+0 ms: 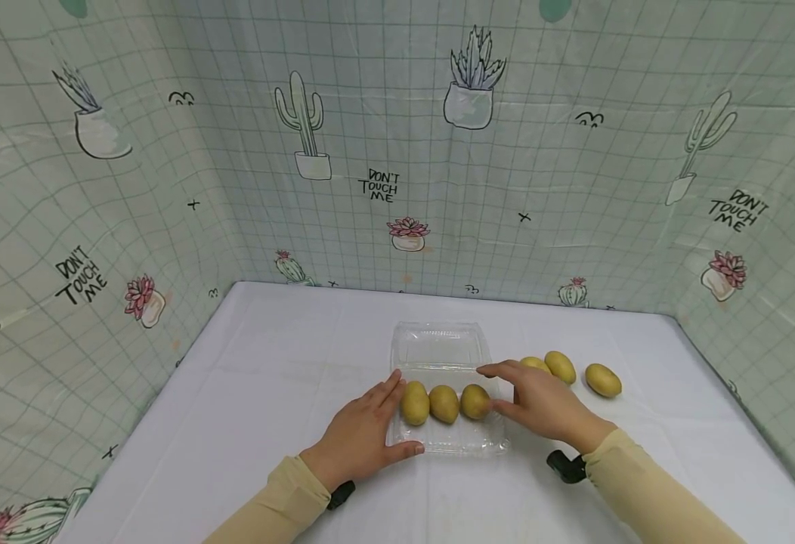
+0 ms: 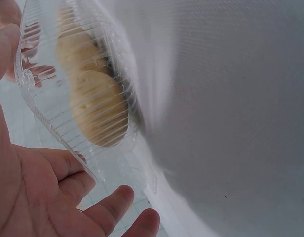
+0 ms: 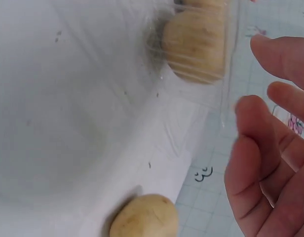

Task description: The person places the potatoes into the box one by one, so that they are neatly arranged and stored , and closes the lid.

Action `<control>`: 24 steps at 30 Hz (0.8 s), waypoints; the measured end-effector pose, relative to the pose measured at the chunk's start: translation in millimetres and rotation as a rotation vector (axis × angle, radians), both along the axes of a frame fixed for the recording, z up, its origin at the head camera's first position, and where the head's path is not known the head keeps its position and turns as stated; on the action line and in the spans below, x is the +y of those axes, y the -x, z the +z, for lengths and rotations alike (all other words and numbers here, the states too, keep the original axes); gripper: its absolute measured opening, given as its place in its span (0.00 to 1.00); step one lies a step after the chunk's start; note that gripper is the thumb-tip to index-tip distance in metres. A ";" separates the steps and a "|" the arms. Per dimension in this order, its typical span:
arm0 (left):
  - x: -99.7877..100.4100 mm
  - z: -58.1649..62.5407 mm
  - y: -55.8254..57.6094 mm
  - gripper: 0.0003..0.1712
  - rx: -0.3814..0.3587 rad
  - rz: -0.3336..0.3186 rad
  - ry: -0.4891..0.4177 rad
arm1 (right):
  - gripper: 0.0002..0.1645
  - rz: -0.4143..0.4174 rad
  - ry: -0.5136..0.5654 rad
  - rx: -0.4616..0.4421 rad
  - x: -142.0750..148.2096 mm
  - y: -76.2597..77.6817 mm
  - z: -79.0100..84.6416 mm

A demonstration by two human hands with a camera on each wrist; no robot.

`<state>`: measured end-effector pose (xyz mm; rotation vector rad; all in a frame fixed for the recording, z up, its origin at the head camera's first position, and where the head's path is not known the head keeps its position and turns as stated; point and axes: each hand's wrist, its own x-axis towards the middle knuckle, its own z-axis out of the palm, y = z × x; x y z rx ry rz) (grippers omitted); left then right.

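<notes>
A clear plastic clamshell box [image 1: 448, 447] lies on the table with its lid [image 1: 438, 344] folded back, away from the person. Three yellow potatoes sit side by side in its base: a left one [image 1: 415, 403], a middle one [image 1: 443, 404] and a right one [image 1: 475, 401]. The left hand [image 1: 363, 434] rests along the box's left side, thumb spread toward the near corner and fingertips at the rim in the left wrist view. Over the box's right edge, the right hand [image 1: 547, 400] has thumb and forefinger apart beside the right potato, gripping nothing.
Beyond the right hand lie three more potatoes: one [image 1: 535, 364] partly hidden by that hand, one [image 1: 560, 367] beside it, and one [image 1: 602, 380] farther right. A white cloth covers the table [image 1: 289, 347]. Patterned curtains [image 1: 384, 136] surround its back and sides.
</notes>
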<state>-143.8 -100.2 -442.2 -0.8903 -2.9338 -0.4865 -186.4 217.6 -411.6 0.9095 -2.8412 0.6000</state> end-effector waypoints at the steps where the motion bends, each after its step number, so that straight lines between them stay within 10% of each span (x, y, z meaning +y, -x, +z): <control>1: -0.2 0.1 0.0 0.56 0.000 -0.001 -0.002 | 0.31 -0.001 0.007 -0.010 1.6 -0.3 1.3; 24: -0.7 -0.2 0.7 0.56 -0.009 0.001 0.009 | 0.30 -0.082 -0.020 0.000 66.3 -12.0 11.1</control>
